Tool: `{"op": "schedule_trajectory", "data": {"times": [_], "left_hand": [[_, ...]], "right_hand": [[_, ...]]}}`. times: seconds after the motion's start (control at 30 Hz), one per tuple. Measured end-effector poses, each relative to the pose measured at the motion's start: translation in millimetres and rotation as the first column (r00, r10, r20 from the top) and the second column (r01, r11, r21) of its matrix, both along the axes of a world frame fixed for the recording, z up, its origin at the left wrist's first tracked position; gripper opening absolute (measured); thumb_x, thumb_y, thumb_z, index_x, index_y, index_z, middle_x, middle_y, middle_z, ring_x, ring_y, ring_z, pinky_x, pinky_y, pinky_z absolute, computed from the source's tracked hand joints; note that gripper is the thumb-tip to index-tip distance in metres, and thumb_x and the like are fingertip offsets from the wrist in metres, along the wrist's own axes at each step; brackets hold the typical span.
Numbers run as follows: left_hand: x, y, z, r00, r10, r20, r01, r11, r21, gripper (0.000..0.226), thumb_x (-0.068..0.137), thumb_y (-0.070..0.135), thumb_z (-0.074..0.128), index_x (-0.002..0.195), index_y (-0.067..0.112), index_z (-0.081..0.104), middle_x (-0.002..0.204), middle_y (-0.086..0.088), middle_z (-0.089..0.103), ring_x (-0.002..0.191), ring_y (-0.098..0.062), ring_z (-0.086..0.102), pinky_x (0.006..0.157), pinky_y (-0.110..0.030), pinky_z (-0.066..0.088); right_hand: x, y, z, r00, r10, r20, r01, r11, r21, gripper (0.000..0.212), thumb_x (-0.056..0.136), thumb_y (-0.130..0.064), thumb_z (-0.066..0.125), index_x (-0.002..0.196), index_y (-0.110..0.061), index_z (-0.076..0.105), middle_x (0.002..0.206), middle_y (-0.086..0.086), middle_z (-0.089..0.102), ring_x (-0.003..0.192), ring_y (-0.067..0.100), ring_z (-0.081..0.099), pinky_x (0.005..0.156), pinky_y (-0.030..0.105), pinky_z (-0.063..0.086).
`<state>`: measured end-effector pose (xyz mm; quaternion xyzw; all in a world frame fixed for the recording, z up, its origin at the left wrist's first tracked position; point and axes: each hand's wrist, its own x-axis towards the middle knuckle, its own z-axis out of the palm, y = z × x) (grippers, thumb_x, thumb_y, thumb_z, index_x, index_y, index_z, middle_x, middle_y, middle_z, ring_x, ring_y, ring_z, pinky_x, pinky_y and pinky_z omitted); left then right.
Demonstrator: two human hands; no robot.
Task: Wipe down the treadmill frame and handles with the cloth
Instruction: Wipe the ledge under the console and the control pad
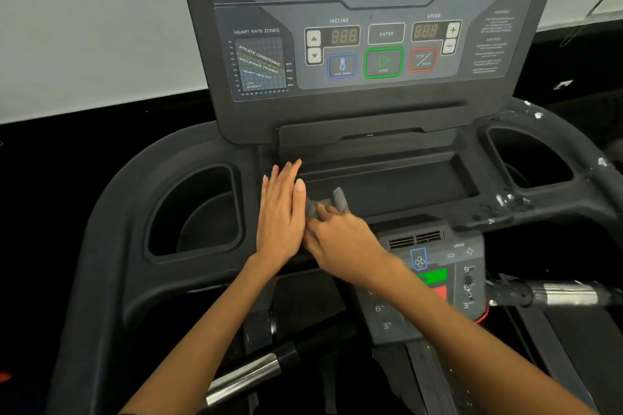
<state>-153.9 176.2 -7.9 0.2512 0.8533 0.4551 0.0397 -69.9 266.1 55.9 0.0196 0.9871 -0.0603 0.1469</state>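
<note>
A small grey cloth (pixel 328 204) lies bunched in the shallow centre tray of the black treadmill frame (pixel 135 185). My right hand (pixel 340 239) rests on the cloth's near part with fingers curled onto it. My left hand (pixel 281 212) lies flat with straight fingers on the frame just left of the tray, its edge touching the cloth and my right hand. Two metal-sleeved handles show lower down: the left handle (pixel 249 377) and the right handle (pixel 559 293).
The console panel (pixel 371 44) with incline, speed, start and stop buttons rises behind the tray. Deep cup holders sit at left (pixel 199 212) and right (pixel 532 158). A lower control pad (pixel 435 280) lies under my right forearm. White specks mark the frame's right side.
</note>
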Motion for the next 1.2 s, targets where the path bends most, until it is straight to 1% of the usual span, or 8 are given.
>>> {"op": "schedule_trajectory", "data": {"times": [0.3, 0.43, 0.5, 0.6, 0.8, 0.9, 1.07, 1.2], "left_hand": [[3, 1, 1, 0.989, -0.076, -0.125, 0.044, 0.969, -0.243, 0.060, 0.097, 0.052, 0.010, 0.147, 0.026, 0.031, 0.156, -0.002, 0.026, 0.147, -0.016, 0.007, 0.120, -0.036, -0.002], [9, 6, 2, 0.981, -0.109, -0.163, 0.046, 0.936, -0.349, 0.062, 0.096, 0.056, 0.008, 0.147, 0.029, 0.029, 0.157, -0.002, 0.022, 0.147, -0.019, 0.002, 0.119, -0.041, -0.006], [12, 11, 1, 0.982, -0.106, -0.155, 0.041, 0.926, -0.374, 0.060, 0.096, 0.057, 0.008, 0.147, 0.032, 0.028, 0.158, 0.000, 0.019, 0.147, -0.019, -0.002, 0.118, -0.043, -0.009], [15, 18, -1, 0.979, -0.097, -0.179, 0.011, 0.903, -0.429, 0.059, 0.096, 0.054, 0.009, 0.147, 0.031, 0.027, 0.158, -0.001, 0.018, 0.147, -0.020, -0.002, 0.117, -0.046, -0.011], [15, 24, -10, 0.952, -0.137, -0.274, -0.051, 0.812, -0.581, 0.054, 0.097, 0.040, 0.017, 0.147, 0.024, 0.030, 0.157, -0.007, 0.020, 0.146, -0.028, 0.007, 0.116, -0.058, 0.003], [17, 27, -11, 0.954, -0.116, -0.275, -0.079, 0.791, -0.607, 0.052, 0.098, 0.037, 0.018, 0.147, 0.023, 0.031, 0.157, -0.006, 0.020, 0.146, -0.027, 0.009, 0.116, -0.058, 0.005], [17, 27, -8, 0.961, -0.097, -0.259, -0.074, 0.811, -0.580, 0.053, 0.098, 0.039, 0.018, 0.147, 0.024, 0.032, 0.157, -0.004, 0.021, 0.147, -0.025, 0.008, 0.116, -0.057, 0.003], [23, 39, 3, 0.990, 0.003, -0.138, -0.062, 0.904, -0.424, 0.057, 0.095, 0.048, 0.017, 0.146, 0.027, 0.032, 0.158, -0.002, 0.019, 0.147, -0.021, -0.001, 0.115, -0.049, -0.014]], "right_hand": [[11, 75, 17, 0.981, -0.075, 0.181, 0.110, 0.976, -0.188, 0.037, 0.099, -0.042, 0.038, 0.124, -0.026, 0.060, 0.147, -0.006, 0.048, 0.123, 0.034, 0.053, 0.100, 0.041, 0.043], [17, 118, 10, 0.960, -0.161, 0.229, 0.221, 0.939, -0.264, 0.037, 0.097, -0.041, 0.040, 0.090, -0.014, 0.064, 0.094, -0.001, 0.065, 0.107, 0.030, 0.060, 0.095, 0.038, 0.044], [20, 143, 4, 0.959, -0.131, 0.253, 0.199, 0.944, -0.265, 0.037, 0.100, -0.037, 0.038, 0.101, -0.012, 0.067, 0.122, -0.001, 0.066, 0.125, 0.024, 0.053, 0.116, 0.037, 0.025], [29, 173, 10, 0.944, -0.107, 0.312, 0.175, 0.964, -0.200, 0.040, 0.106, -0.028, 0.034, 0.136, -0.010, 0.053, 0.154, -0.005, 0.037, 0.145, 0.018, 0.028, 0.118, 0.031, 0.000], [64, 230, -10, 0.963, -0.109, 0.248, 0.105, 0.994, 0.028, 0.056, 0.099, -0.044, 0.003, 0.152, -0.027, 0.007, 0.163, -0.001, 0.008, 0.151, 0.013, 0.006, 0.119, 0.042, -0.006], [57, 226, -33, 0.963, -0.246, 0.113, 0.242, 0.969, 0.046, 0.071, 0.094, -0.053, 0.005, 0.155, -0.017, 0.007, 0.164, 0.007, 0.004, 0.151, 0.019, -0.001, 0.119, 0.045, -0.003], [7, 178, -42, 0.861, -0.474, 0.183, 0.487, 0.873, -0.030, 0.075, 0.102, -0.045, 0.028, 0.153, -0.002, -0.008, 0.154, 0.033, -0.021, 0.145, 0.041, -0.021, 0.115, 0.048, -0.015], [16, 180, -38, 0.948, -0.262, 0.181, 0.304, 0.913, -0.272, 0.063, 0.105, -0.030, 0.035, 0.156, -0.021, -0.002, 0.155, 0.020, -0.030, 0.143, 0.030, -0.031, 0.113, 0.041, -0.022]]}}
